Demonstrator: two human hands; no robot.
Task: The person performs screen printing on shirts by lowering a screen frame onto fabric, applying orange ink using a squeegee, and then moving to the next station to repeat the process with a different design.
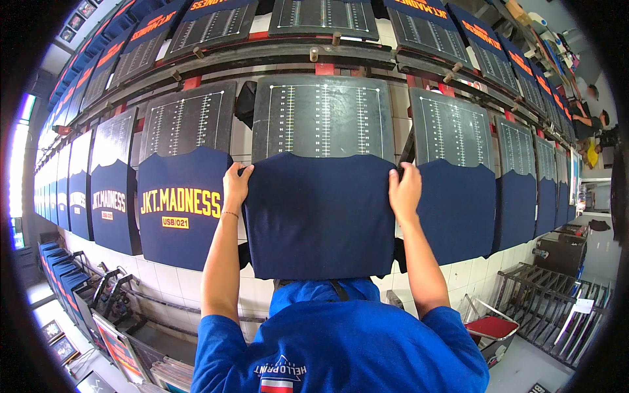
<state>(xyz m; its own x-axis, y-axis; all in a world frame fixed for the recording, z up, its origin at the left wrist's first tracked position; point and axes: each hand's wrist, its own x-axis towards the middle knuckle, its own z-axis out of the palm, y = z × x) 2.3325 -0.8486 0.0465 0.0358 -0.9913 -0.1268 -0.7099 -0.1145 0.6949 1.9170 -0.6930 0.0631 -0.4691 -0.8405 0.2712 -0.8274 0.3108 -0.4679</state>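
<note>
Nearest, at the bottom centre of the frame, was the person's bright blue short-sleeved shirt (pixel 380 347). Just beyond it, in the middle of the frame, a plain navy-blue cloth piece (pixel 321 219) lay smooth over the near part of a flat dark-grey board with white ruled scales (pixel 325 118).

The left hand (pixel 236 183) was at the cloth's upper-left edge and the right hand (pixel 404 190) at its upper-right edge, both partly open, thumbs toward the cloth, fingers loosely bent. Whether either pinched fabric, I could not tell.

The cloth looked light, soft and limp, likely to crease or skew if pulled from one side, yet hardly fragile. Its upper corners seemed the best hold, taken evenly by both hands; the board beneath looked stiff and flat.

To the left lay a navy-blue cloth piece with yellow-orange print (pixel 180 245), to the right a plain navy-blue neighbouring cloth (pixel 455 209). Farther off, a long dark rail (pixel 282 60) crossed the upper frame before another row of scaled boards (pixel 321 18).
</note>
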